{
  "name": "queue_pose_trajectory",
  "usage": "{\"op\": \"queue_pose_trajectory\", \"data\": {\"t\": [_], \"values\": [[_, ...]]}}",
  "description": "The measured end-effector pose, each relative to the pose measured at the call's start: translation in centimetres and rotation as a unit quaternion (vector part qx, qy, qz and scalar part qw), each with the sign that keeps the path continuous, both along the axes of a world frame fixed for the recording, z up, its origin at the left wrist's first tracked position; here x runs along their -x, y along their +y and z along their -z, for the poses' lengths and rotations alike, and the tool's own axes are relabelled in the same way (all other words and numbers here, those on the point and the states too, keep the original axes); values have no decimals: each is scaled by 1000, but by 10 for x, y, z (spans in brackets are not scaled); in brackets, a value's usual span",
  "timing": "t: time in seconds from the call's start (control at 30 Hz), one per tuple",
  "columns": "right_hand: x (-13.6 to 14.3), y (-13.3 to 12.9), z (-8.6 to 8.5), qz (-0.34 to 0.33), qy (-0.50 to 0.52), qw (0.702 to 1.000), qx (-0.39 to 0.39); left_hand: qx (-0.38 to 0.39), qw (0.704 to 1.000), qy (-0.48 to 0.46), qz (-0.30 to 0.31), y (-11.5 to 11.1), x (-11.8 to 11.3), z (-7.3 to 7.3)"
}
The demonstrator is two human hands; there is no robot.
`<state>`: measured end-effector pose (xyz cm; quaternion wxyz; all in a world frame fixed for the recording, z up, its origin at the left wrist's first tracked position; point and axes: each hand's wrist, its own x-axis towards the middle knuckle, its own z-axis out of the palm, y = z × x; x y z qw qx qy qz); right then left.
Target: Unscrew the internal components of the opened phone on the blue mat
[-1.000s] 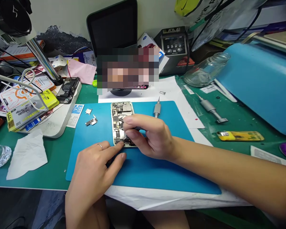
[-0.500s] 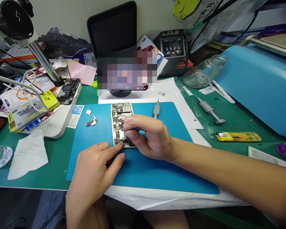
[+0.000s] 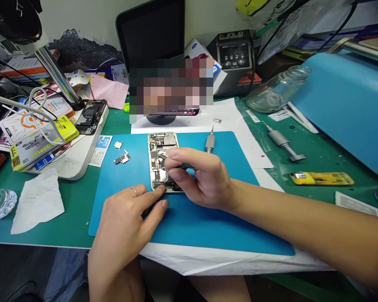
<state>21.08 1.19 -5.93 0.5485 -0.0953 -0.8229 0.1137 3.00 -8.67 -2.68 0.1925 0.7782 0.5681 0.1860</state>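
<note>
An opened phone (image 3: 155,161) lies on the blue mat (image 3: 201,226), its inner parts exposed. My left hand (image 3: 129,218) rests at its lower end. The index fingertip touches the phone's bottom edge, and the thumb is held apart from it. Over the phone's right side, my right hand (image 3: 201,178) is closed in a pinch around a slim dark tool (image 3: 186,166). Most of that tool is hidden by the fingers, so its kind is unclear. Left of the phone sit a small metal piece (image 3: 118,145) and a small circuit part (image 3: 122,158).
A grey screwdriver (image 3: 209,141) lies on the mat behind my right hand, another grey screwdriver (image 3: 282,140) further right. Around them are a yellow tool (image 3: 323,178) and a glass jar (image 3: 279,90). At left are battery boxes (image 3: 44,144), another opened phone (image 3: 91,117) and a tissue (image 3: 38,201).
The whole view has shifted slightly. Both hands keep nearly the same place at the phone, with the dark tool still in my right hand.
</note>
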Motion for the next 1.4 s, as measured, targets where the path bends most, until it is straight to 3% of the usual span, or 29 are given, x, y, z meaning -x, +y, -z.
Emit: {"op": "queue_pose_trajectory", "data": {"t": [0.37,1.4], "values": [[1,-1,-10,2,-21,1000,-14,-12,1000,-9,1,1,1,1],[-2,-1,-3,3,-26,1000,17,-23,1000,-4,6,1,0,1]]}}
